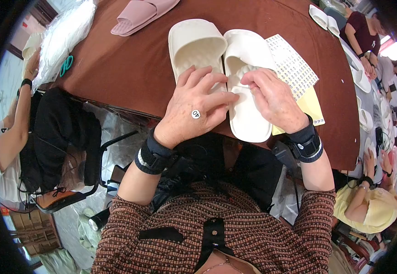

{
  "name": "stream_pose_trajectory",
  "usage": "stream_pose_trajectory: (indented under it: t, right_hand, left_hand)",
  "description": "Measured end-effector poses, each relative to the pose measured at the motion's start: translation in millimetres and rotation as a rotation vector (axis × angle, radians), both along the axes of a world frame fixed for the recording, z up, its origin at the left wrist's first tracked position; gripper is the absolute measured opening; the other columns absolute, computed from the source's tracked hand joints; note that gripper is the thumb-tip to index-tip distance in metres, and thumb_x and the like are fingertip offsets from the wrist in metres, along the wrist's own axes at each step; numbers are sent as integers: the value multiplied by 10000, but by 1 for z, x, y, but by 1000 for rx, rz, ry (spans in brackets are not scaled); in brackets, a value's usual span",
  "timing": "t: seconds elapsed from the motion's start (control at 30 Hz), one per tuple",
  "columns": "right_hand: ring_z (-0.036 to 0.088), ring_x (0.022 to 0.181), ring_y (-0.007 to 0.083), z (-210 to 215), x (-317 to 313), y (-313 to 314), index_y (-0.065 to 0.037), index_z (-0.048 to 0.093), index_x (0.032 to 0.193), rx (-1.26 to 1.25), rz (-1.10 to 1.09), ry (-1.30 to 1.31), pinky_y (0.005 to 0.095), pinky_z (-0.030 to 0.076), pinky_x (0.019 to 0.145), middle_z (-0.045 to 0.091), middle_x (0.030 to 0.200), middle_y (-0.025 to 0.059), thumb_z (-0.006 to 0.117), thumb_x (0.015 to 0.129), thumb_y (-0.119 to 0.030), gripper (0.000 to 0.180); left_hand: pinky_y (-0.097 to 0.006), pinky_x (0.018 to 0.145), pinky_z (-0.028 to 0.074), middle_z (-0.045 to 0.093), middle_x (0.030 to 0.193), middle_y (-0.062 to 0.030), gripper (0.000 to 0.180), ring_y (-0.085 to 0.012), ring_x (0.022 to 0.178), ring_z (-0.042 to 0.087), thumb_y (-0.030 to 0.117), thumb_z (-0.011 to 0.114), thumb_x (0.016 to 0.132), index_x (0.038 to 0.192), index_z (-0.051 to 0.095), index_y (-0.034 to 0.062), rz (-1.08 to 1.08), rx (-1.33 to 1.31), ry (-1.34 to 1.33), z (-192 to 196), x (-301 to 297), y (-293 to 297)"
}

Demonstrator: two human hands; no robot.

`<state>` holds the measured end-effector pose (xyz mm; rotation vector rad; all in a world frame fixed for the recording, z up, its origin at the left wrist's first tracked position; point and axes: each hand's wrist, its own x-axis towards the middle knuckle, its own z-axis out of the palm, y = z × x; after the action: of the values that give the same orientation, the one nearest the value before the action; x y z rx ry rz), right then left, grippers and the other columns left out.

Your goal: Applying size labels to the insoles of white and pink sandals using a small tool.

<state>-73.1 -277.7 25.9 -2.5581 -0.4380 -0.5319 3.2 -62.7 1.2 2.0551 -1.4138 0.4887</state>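
Two cream-white slippers lie side by side in front of me, toes pointing away. Over the heel half of the left slipper (197,39) spreads my left hand (198,100), fingers apart, its index finger reaching toward the other slipper. A small round white sticker (195,114) is stuck on the back of that hand. Above the right slipper (251,118), my right hand (273,96) has thumb and fingers drawn together near the insole, just below the strap. What they pinch, if anything, is too small to make out. Sheets of round stickers (294,66) lie partly behind the right hand.
The table has a brown cloth (139,68). Pink slippers (139,18) lie farther off, with teal scissors (66,66) and clear plastic bags (68,41) to the left. Co-workers sit on both sides; a chair (66,201) stands at lower left. More white slippers (325,20) lie far right.
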Motion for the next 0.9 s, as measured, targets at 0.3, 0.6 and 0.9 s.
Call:
stream_pose_trajectory:
  t: [0.3,0.6,0.9]
  right_hand:
    - [606,982,351,1,-3,1,-41,568,1042,-33,-15,22,438,506,815,622,1018,142,518,888,-10,165]
    - [615,978,347,0,-3,1,-42,583,1034,68,-14,25,429,511,815,633,1000,145,542,909,-32,132]
    - [621,988,344,0,-2,2,-47,592,1061,19,-34,17,430,511,826,645,1020,144,532,921,-43,152]
  left_hand:
    - [-506,1053,381,637,1180,-52,276,-348,1190,552,164,674,743,1004,755,205,-2,-6,-4,-1,0,0]
    - [-487,1039,390,638,1165,-57,283,-345,1173,555,163,665,748,1019,742,189,-6,-19,-15,-1,2,0]
    - [-484,1038,391,640,1156,-58,286,-345,1172,557,165,657,750,1023,742,186,0,-20,-28,-2,1,-1]
